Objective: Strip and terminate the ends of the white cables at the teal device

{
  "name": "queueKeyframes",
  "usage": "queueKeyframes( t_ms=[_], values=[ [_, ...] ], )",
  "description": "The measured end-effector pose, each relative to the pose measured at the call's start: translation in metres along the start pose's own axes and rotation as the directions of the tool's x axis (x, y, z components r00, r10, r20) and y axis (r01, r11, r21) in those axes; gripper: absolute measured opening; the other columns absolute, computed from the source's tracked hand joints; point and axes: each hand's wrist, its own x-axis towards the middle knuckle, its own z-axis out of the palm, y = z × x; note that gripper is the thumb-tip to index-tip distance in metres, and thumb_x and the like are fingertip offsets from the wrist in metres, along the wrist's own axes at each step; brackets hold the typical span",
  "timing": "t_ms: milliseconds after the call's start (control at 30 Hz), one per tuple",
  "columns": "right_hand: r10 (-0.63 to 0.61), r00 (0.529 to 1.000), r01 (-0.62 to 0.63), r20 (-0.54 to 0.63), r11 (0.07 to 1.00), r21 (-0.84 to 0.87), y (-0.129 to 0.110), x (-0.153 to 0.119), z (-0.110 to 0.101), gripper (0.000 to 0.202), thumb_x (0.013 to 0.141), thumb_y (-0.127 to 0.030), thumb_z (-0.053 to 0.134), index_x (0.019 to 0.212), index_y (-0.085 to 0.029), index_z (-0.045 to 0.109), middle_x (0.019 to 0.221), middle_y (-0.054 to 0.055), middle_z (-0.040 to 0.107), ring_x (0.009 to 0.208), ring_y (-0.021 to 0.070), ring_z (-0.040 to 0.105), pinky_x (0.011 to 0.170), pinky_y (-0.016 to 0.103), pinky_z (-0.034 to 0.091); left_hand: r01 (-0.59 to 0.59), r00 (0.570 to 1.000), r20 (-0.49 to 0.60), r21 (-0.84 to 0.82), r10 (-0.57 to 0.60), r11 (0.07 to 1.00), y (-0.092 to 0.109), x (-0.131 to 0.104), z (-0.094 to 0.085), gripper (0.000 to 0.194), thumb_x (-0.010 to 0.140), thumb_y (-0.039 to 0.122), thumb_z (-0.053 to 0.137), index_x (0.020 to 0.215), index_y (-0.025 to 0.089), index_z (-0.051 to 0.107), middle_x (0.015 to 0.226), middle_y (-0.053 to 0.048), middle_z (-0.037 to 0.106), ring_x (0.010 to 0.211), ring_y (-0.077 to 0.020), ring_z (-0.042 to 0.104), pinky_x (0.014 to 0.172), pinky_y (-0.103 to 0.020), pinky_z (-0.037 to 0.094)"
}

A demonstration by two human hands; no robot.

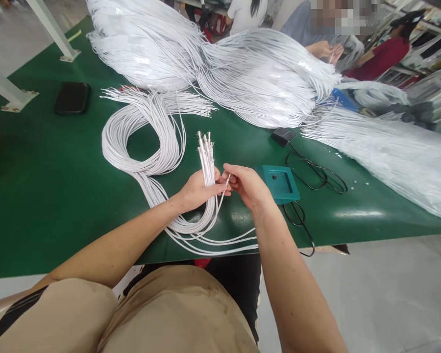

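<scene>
My left hand (202, 189) is wrapped round a bundle of white cables (207, 164), whose stripped ends point up and away from me. Close beside it, my right hand (244, 181) pinches the end of a single white cable (224, 189) between thumb and fingers. From my left hand the bundle bends down and runs left into a looped coil of white cables (110, 142) on the table. A few loose cable ends (238, 247) lie near the table's front edge, partly behind my right forearm.
A large heap of white cables (257, 73) covers the back of the green table (77, 206). More cables (397, 152) lie at right. A teal device (294, 184) with a black cord (316, 171) sits right of my hand. A black phone-like object (72, 98) lies left. Other people work beyond.
</scene>
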Motion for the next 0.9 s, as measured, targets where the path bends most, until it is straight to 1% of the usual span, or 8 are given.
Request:
queueKeyframes(
  t_ms=[167, 267, 367, 467, 600, 700, 800, 900],
  values=[
    [0.033, 0.996, -0.042, 0.086, 0.993, 0.108, 0.005, -0.004, -0.009, 0.031, 0.068, -0.043, 0.075, 0.062, -0.016, 0.062, 0.051, -0.007, 0.038, 0.048, 0.0069, 0.04, 0.05, 0.023, 0.034, 0.008, 1.0, -0.005, 0.024, -0.008, 1.0, 0.003, -0.002, 0.001, 0.033, 0.072, 0.025, 0.076, 0.077, 0.016, 0.044, 0.078, 0.0, 0.064, 0.073, -0.0139, 0.068, 0.077, -0.035, 0.059],
    [0.033, 0.993, -0.052, 0.111, 0.983, 0.174, 0.01, -0.008, -0.013, 0.029, 0.069, -0.042, 0.076, 0.066, -0.016, 0.064, 0.054, -0.007, 0.041, 0.053, 0.0079, 0.044, 0.056, 0.024, 0.039, 0.014, 1.0, -0.024, 0.039, -0.014, 0.999, 0.005, -0.003, 0.001, 0.033, 0.072, 0.024, 0.075, 0.077, 0.016, 0.044, 0.079, -0.001, 0.065, 0.073, -0.014, 0.068, 0.073, -0.032, 0.058],
    [0.004, 0.997, -0.018, 0.076, 0.982, 0.187, 0.012, -0.014, -0.013, 0.027, 0.068, -0.04, 0.077, 0.068, -0.016, 0.066, 0.06, -0.005, 0.049, 0.058, 0.0089, 0.048, 0.061, 0.025, 0.043, 0.021, 0.999, -0.036, 0.048, -0.019, 0.999, 0.003, -0.002, 0.0, 0.032, 0.072, 0.026, 0.075, 0.079, 0.016, 0.046, 0.079, -0.001, 0.065, 0.073, -0.0149, 0.069, 0.073, -0.032, 0.058],
    [-0.054, 0.998, 0.056, -0.021, 0.989, 0.135, 0.013, -0.019, -0.01, 0.028, 0.069, -0.042, 0.076, 0.074, -0.015, 0.07, 0.066, -0.002, 0.058, 0.06, 0.009, 0.05, 0.064, 0.026, 0.045, 0.002, 1.0, -0.014, 0.054, -0.001, 0.999, 0.0, -0.001, -0.003, 0.03, 0.073, 0.027, 0.075, 0.084, 0.015, 0.049, 0.08, -0.001, 0.065, 0.073, -0.0151, 0.069, 0.075, -0.033, 0.057],
    [-0.136, 0.982, 0.134, -0.131, 0.991, -0.024, 0.014, -0.022, -0.007, 0.026, 0.068, -0.038, 0.076, 0.081, -0.016, 0.073, 0.079, 0.003, 0.069, 0.069, 0.0131, 0.059, 0.073, 0.029, 0.049, -0.017, 1.0, -0.008, 0.11, 0.018, 0.994, 0.0, 0.0, -0.005, 0.037, 0.075, 0.027, 0.073, 0.105, 0.016, 0.055, 0.083, -0.001, 0.064, 0.071, -0.0147, 0.068, 0.072, -0.032, 0.057],
    [-0.231, 0.955, 0.184, -0.187, 0.953, -0.24, 0.016, -0.021, -0.005, 0.021, 0.072, -0.036, 0.07, 0.078, -0.016, 0.071, 0.077, 0.003, 0.069, 0.07, 0.0151, 0.059, 0.072, 0.03, 0.048, 0.006, 1.0, 0.014, 0.151, -0.008, 0.988, 0.003, 0.0, -0.006, 0.041, 0.077, 0.028, 0.071, 0.115, 0.016, 0.058, 0.087, -0.003, 0.063, 0.073, -0.0148, 0.068, 0.071, -0.029, 0.056],
    [-0.403, 0.89, 0.228, -0.215, 0.8, -0.554, 0.021, -0.019, -0.003, 0.016, 0.078, -0.032, 0.062, 0.072, -0.018, 0.065, 0.07, 0.0, 0.064, 0.066, 0.0145, 0.056, 0.068, 0.029, 0.044, 0.059, 0.996, 0.061, 0.094, -0.065, 0.994, 0.003, 0.001, -0.007, 0.042, 0.077, 0.026, 0.071, 0.117, 0.016, 0.061, 0.086, -0.001, 0.062, 0.075, -0.0138, 0.067, 0.075, -0.029, 0.055],
    [-0.571, 0.807, 0.285, -0.153, 0.603, -0.745, 0.028, -0.018, -0.003, 0.015, 0.083, -0.028, 0.053, 0.072, -0.02, 0.059, 0.073, 0.001, 0.061, 0.071, 0.0153, 0.054, 0.072, 0.03, 0.042, 0.111, 0.991, 0.076, 0.0, -0.11, 0.994, 0.001, 0.003, -0.01, 0.044, 0.075, 0.021, 0.073, 0.117, 0.016, 0.061, 0.079, 0.002, 0.06, 0.069, -0.0106, 0.065, 0.08, -0.032, 0.055]
  ],
)
